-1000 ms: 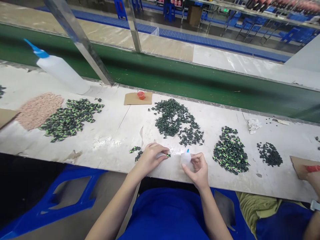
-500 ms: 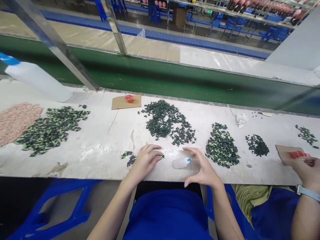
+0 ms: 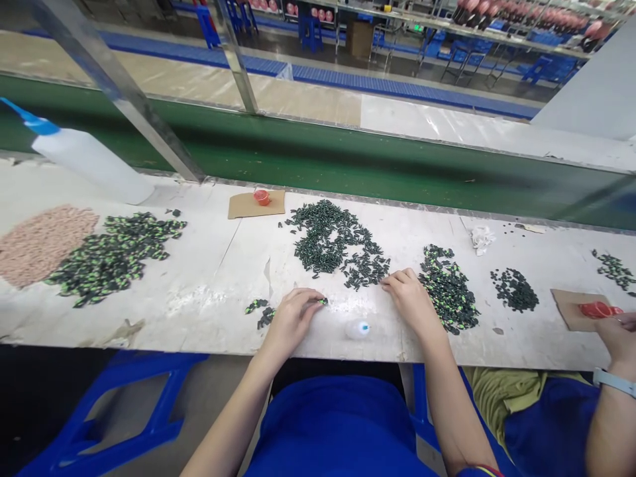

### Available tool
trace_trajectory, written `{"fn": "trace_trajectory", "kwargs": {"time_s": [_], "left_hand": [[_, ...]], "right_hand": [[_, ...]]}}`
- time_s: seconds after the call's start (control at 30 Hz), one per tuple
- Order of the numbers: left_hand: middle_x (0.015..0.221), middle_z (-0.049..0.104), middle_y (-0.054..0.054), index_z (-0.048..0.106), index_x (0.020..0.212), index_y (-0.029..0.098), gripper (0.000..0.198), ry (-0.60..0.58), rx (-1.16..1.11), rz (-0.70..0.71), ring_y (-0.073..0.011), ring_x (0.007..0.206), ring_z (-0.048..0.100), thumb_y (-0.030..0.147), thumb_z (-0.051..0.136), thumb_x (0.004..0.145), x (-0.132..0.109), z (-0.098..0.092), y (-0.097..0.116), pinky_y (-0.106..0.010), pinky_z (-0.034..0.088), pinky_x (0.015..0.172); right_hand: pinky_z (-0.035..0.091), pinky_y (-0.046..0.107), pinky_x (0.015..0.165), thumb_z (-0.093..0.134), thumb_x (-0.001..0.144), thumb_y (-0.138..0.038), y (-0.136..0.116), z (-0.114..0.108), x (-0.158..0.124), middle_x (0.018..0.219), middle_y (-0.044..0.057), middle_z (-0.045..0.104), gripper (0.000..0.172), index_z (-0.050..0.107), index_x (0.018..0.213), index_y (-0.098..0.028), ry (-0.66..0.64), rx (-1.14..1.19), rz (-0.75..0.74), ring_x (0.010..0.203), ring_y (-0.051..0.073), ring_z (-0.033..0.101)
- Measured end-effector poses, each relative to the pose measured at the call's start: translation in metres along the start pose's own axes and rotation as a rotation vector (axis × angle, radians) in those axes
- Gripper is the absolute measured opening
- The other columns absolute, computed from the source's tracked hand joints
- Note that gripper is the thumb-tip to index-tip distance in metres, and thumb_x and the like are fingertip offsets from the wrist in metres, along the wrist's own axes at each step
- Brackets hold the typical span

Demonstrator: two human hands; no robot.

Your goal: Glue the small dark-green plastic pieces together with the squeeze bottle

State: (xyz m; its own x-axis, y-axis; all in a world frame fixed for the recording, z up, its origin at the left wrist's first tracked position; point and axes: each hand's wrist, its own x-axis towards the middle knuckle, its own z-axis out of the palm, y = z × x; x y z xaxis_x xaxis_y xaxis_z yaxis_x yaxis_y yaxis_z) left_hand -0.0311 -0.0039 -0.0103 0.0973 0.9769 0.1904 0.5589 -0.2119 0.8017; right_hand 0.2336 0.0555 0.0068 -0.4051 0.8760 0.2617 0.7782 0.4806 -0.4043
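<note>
My left hand point(image 3: 294, 318) pinches a small black and green piece point(image 3: 323, 301) between thumb and fingertips, above the white table point(image 3: 199, 265). A few black pieces point(image 3: 266, 318) lie just left of it. My right hand point(image 3: 407, 295) has its fingers together at the right edge of a heap of dark green pieces point(image 3: 320, 245); whatever is between the fingertips is too small to tell. Between my hands is a small white bottle point(image 3: 356, 329) with a blue tip. The heap of black and green pieces point(image 3: 450, 291) is partly behind my right hand.
At the left are a large white bottle point(image 3: 94, 162), pink pieces point(image 3: 47, 242) and another black-green heap point(image 3: 112, 255). A red cup point(image 3: 261, 197) sits on cardboard point(image 3: 238, 207). Black bits point(image 3: 515, 290) lie at the right, near a co-worker's hand point(image 3: 619, 338). A green barrier point(image 3: 318, 162) runs behind.
My right hand has moved from beside the small bottle up to the dark green heap, its fingers closing. The small bottle now stands more upright. My left hand still holds its piece.
</note>
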Motion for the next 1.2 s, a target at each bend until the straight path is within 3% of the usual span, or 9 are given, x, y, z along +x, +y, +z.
{"fn": "trace_trajectory", "kwargs": {"time_s": [0.17, 0.33, 0.43, 0.57, 0.9, 1.03, 1.13, 1.2], "left_hand": [[0.093, 0.072, -0.006, 0.067, 0.095, 0.021, 0.016, 0.074, -0.135, -0.112, -0.0199, 0.084, 0.069, 0.025, 0.059, 0.083, 0.004, 0.006, 0.008, -0.034, 0.057, 0.079], [0.094, 0.074, -0.006, 0.071, 0.089, 0.019, 0.015, 0.050, -0.291, -0.148, -0.0216, 0.087, 0.070, 0.027, 0.065, 0.079, 0.023, 0.018, 0.026, -0.036, 0.057, 0.084], [0.092, 0.075, -0.006, 0.071, 0.088, 0.017, 0.016, 0.041, -0.362, -0.162, -0.0213, 0.084, 0.071, 0.026, 0.067, 0.076, 0.033, 0.025, 0.034, -0.035, 0.058, 0.081], [0.090, 0.075, -0.007, 0.070, 0.086, 0.016, 0.014, 0.029, -0.421, -0.145, -0.0207, 0.082, 0.071, 0.025, 0.067, 0.076, 0.040, 0.031, 0.039, -0.033, 0.058, 0.079], [0.089, 0.074, -0.005, 0.070, 0.087, 0.017, 0.013, 0.032, -0.463, -0.129, -0.0195, 0.083, 0.069, 0.024, 0.064, 0.078, 0.041, 0.033, 0.040, -0.032, 0.056, 0.080], [0.089, 0.074, -0.005, 0.071, 0.086, 0.018, 0.012, 0.016, -0.405, -0.107, -0.0199, 0.084, 0.068, 0.021, 0.063, 0.077, 0.043, 0.027, 0.042, -0.033, 0.055, 0.081], [0.086, 0.074, -0.005, 0.071, 0.083, 0.017, 0.011, -0.008, -0.481, -0.110, -0.0195, 0.082, 0.069, 0.019, 0.063, 0.076, 0.046, 0.024, 0.046, -0.032, 0.055, 0.080], [0.085, 0.074, -0.005, 0.071, 0.082, 0.017, 0.010, -0.029, -0.545, -0.105, -0.0190, 0.081, 0.069, 0.020, 0.064, 0.075, 0.048, 0.022, 0.050, -0.031, 0.055, 0.080]], "right_hand": [[0.054, 0.039, 0.069, 0.060, 0.085, -0.025, -0.003, -0.003, -0.003, 0.081, 0.007, 0.067, 0.014, 0.074, 0.085, -0.025, 0.070, 0.252, 0.123, 0.075, 0.023, 0.061], [0.060, 0.037, 0.068, 0.069, 0.077, -0.034, -0.032, 0.007, 0.007, 0.085, 0.004, 0.071, 0.016, 0.074, 0.088, -0.024, 0.150, 0.811, 0.354, 0.073, 0.020, 0.069], [0.059, 0.037, 0.075, 0.070, 0.075, -0.036, -0.049, 0.017, 0.017, 0.089, 0.004, 0.071, 0.021, 0.073, 0.091, -0.023, 0.183, 0.971, 0.385, 0.080, 0.021, 0.070], [0.057, 0.035, 0.082, 0.071, 0.073, -0.034, -0.059, 0.024, 0.023, 0.092, 0.005, 0.073, 0.015, 0.073, 0.084, -0.022, 0.236, 0.979, 0.362, 0.089, 0.021, 0.069], [0.058, 0.035, 0.075, 0.074, 0.069, -0.037, -0.060, 0.030, 0.021, 0.079, 0.004, 0.072, 0.028, 0.070, 0.091, -0.020, 0.224, 1.041, 0.446, 0.076, 0.019, 0.069], [0.058, 0.033, 0.072, 0.072, 0.073, -0.035, -0.062, 0.029, 0.018, 0.082, 0.003, 0.069, 0.022, 0.069, 0.090, -0.022, 0.291, 0.990, 0.364, 0.078, 0.018, 0.067], [0.057, 0.034, 0.072, 0.069, 0.077, -0.030, -0.064, 0.028, 0.015, 0.078, 0.003, 0.066, 0.007, 0.067, 0.076, -0.024, 0.371, 0.916, 0.212, 0.078, 0.018, 0.065], [0.055, 0.036, 0.073, 0.068, 0.078, -0.028, -0.064, 0.027, 0.015, 0.073, 0.002, 0.064, 0.012, 0.063, 0.068, -0.024, 0.420, 0.872, 0.133, 0.078, 0.019, 0.064]]}}
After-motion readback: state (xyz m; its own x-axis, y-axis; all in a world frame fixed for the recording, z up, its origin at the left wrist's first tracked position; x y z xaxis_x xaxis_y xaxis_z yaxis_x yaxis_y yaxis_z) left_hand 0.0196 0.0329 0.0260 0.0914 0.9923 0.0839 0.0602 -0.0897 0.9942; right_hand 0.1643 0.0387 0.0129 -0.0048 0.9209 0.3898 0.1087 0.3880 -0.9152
